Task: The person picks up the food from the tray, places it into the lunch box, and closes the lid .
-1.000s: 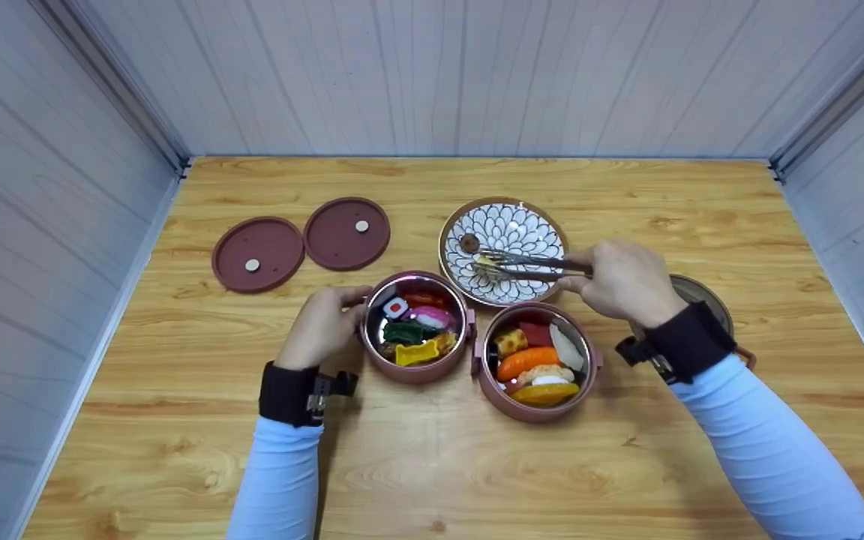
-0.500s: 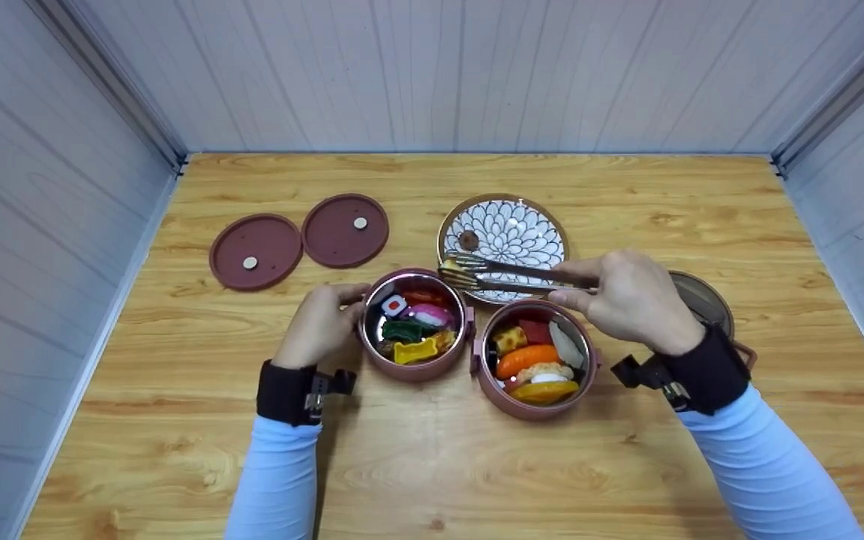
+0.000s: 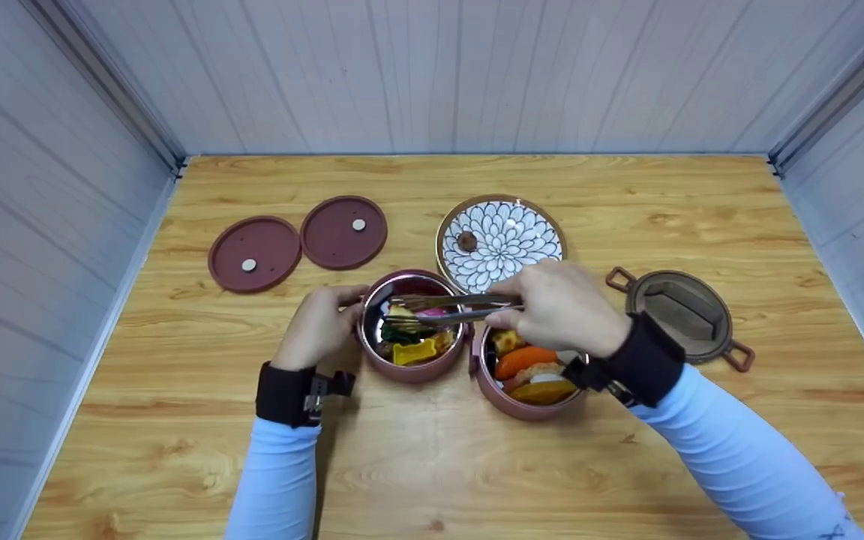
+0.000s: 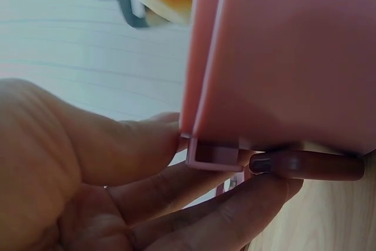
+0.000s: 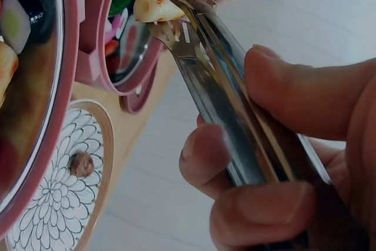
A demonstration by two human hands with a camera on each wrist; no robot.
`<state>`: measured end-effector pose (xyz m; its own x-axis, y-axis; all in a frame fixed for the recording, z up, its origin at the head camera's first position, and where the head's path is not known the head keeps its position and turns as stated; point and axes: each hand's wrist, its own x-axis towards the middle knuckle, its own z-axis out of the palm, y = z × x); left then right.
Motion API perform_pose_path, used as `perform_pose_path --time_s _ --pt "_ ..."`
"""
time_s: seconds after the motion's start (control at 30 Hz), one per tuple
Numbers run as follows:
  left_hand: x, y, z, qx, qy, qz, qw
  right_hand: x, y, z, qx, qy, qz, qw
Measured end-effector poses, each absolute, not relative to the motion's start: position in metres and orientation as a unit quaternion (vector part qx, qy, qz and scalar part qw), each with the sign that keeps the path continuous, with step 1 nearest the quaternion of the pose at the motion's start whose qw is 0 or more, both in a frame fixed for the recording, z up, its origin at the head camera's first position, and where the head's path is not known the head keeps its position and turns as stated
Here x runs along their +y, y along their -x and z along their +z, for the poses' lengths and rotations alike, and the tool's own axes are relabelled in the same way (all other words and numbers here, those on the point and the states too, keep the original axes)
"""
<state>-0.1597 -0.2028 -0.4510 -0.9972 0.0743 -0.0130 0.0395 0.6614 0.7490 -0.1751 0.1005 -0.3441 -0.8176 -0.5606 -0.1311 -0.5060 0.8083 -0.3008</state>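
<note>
Gripping the metal tongs point(image 5: 205, 95) in the right hand point(image 3: 563, 307), pressing with thumb and fingers from both sides, seemingly for pinching the pale food tube point(image 5: 155, 6) between the tips. Positioning this tube over the left pot point(image 3: 413, 373), above its mixed food pieces point(image 3: 415, 352); perhaps dipping below the rim, being difficult to judge from overhead. Holding the left pot at its side with thumb and bent fingers of the left hand point(image 3: 316, 326), probably for steadying it. Standing just beside, apparently for short reaching: the filled right pot point(image 3: 520, 409) and the flowered plate point(image 3: 507, 251), bearing one brown ball point(image 3: 466, 241).
</note>
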Motion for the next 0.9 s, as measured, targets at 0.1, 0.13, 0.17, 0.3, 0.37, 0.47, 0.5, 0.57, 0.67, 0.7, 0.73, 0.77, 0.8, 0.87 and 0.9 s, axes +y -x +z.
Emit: perform_pose_path --time_s 0.1,0.13,0.17,0.3,0.37,0.47,0.5,0.57,0.67,0.7,0.73,0.77,0.8,0.87,0.9 --pt "-0.203 0.160 -0.451 0.911 -0.038 0.409 0.014 0.092 0.177 -0.348 0.945 0.291 -0.109 0.103" --pt "-0.203 0.160 -0.451 0.911 -0.039 0.410 0.013 0.090 0.178 -0.349 0.945 0.292 -0.105 0.104" --pt "-0.203 0.160 -0.452 0.911 -0.041 0.410 0.012 0.088 0.178 -0.350 0.945 0.290 -0.102 0.107" --pt "-0.203 0.160 -0.452 0.910 -0.042 0.412 0.014 0.086 0.180 -0.351 0.946 0.279 -0.105 0.125" --pt "-0.203 0.160 -0.452 0.909 -0.040 0.414 0.016 0.086 0.180 -0.350 0.947 0.272 -0.110 0.129" --pt "-0.203 0.160 -0.451 0.909 -0.036 0.416 0.021 0.087 0.181 -0.349 0.946 0.273 -0.120 0.130" --pt "-0.203 0.160 -0.451 0.908 -0.034 0.416 0.022 0.088 0.181 -0.348 0.945 0.276 -0.123 0.128" --pt "-0.203 0.160 -0.451 0.909 -0.032 0.416 0.024 0.089 0.180 -0.348 0.943 0.280 -0.128 0.128" --pt "-0.202 0.159 -0.450 0.908 -0.029 0.417 0.025 0.089 0.179 -0.348 0.942 0.286 -0.127 0.124" --pt "-0.202 0.159 -0.450 0.908 -0.029 0.417 0.025 0.089 0.179 -0.348 0.941 0.288 -0.124 0.123" --pt "-0.202 0.159 -0.450 0.908 -0.030 0.417 0.024 0.089 0.178 -0.349 0.942 0.289 -0.120 0.119" --pt "-0.202 0.159 -0.450 0.909 -0.030 0.416 0.022 0.088 0.178 -0.349 0.943 0.291 -0.117 0.114" --pt "-0.202 0.159 -0.450 0.909 -0.032 0.415 0.020 0.087 0.177 -0.350 0.943 0.293 -0.113 0.108" --pt "-0.202 0.160 -0.450 0.911 -0.035 0.412 0.015 0.085 0.175 -0.351 0.943 0.299 -0.107 0.096" --pt "-0.202 0.160 -0.450 0.911 -0.036 0.410 0.014 0.084 0.174 -0.352 0.944 0.302 -0.103 0.089"
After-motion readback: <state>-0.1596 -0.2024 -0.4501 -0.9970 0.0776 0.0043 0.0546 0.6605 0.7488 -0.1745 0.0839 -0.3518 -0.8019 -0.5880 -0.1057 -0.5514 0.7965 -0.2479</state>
